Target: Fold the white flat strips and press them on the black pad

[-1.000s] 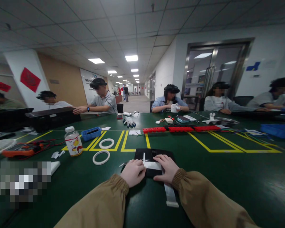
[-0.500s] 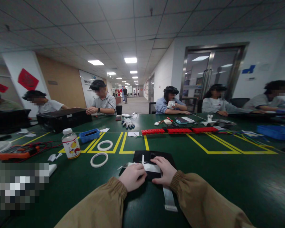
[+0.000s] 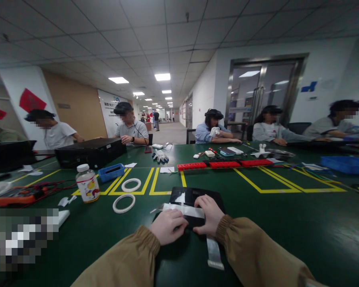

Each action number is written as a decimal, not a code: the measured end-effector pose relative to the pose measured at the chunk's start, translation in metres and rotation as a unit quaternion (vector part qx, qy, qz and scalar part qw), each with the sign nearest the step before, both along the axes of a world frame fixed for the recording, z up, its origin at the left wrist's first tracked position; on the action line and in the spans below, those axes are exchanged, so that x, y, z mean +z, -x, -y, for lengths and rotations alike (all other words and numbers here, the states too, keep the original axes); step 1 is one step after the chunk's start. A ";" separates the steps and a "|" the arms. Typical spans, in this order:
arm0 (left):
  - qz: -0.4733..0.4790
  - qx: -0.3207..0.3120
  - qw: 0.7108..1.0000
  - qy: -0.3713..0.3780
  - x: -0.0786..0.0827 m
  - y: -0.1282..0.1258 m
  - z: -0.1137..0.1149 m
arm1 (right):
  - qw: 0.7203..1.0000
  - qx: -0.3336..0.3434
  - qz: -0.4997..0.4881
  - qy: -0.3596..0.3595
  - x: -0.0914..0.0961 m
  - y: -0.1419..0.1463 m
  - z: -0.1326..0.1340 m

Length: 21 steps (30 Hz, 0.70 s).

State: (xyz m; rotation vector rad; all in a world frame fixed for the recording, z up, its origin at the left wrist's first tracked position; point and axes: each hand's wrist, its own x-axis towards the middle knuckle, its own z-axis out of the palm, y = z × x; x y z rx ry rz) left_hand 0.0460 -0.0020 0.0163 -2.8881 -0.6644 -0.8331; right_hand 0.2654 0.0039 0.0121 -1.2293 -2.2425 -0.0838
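A flat, glossy black panel lies before me, with a silvery-white strip across it and a short white piece standing up from the strip. My left hand has its fingers curled together at the panel's near left part. On the right side, my right hand grips the panel, its fingers over the strip's right end and its thumb near the front edge. From under that hand a flat ribbon cable hangs toward me, ending in a connector. My hands hide part of the panel and strip.
Two white tape rolls and a labelled jar are to the left, near a blue tray and an orange multimeter. Red strips and gloves lie beyond. Co-workers sit across the table.
The panel has shifted slightly right and its angle has changed a little, with both hands staying on it. Across the table, a large black box has moved right beside a co-worker's hand.
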 end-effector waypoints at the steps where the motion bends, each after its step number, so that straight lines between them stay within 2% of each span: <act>1: 0.004 -0.001 1.000 -0.005 0.001 0.000 0.000 | 1.000 -0.003 0.007 -0.008 0.002 -0.002 0.001; 5: 0.005 0.003 1.000 -0.014 0.000 0.000 0.000 | 0.997 -0.039 0.029 -0.056 0.011 -0.018 0.001; 11: -0.026 0.014 1.000 -0.008 -0.001 0.002 0.000 | 0.976 -0.156 0.010 -0.148 0.026 -0.067 -0.008; 17: -0.035 0.021 0.999 -0.001 0.000 0.002 0.000 | 0.921 -0.322 -0.040 -0.216 0.027 -0.134 -0.019; 19: -0.038 0.023 0.999 0.002 0.001 0.002 0.000 | 0.898 -0.385 -0.056 -0.206 0.027 -0.156 -0.020; 21: -0.042 0.025 0.999 0.003 0.000 0.002 -0.001 | 0.874 -0.451 -0.062 -0.167 0.028 -0.177 -0.018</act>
